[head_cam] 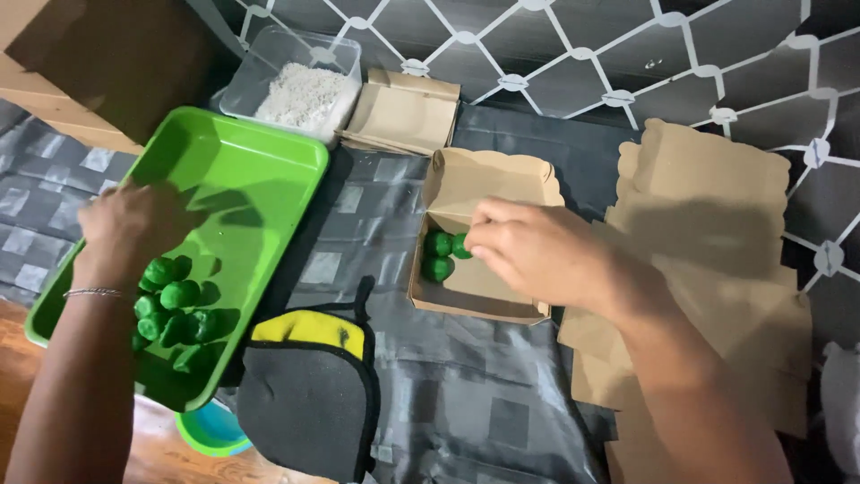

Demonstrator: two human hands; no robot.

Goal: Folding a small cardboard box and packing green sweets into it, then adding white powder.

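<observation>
Right hand: fingers pinched on green ball inside kraft box. Left hand: fingers curled over green balls in green tray; grip unclear.

Single head camera, looking steeply down, close over work surface.

- Looks like a home food-packing corner, set up on a floor rather than in a plant.
- Grey checked cloth spread under a green tray of small green sweets.
- Behind the tray, a clear tub of white shreds.
- Right of the tray, brown paper boxes, folded and flat.
- Below the tray, bare wooden floor.
</observation>
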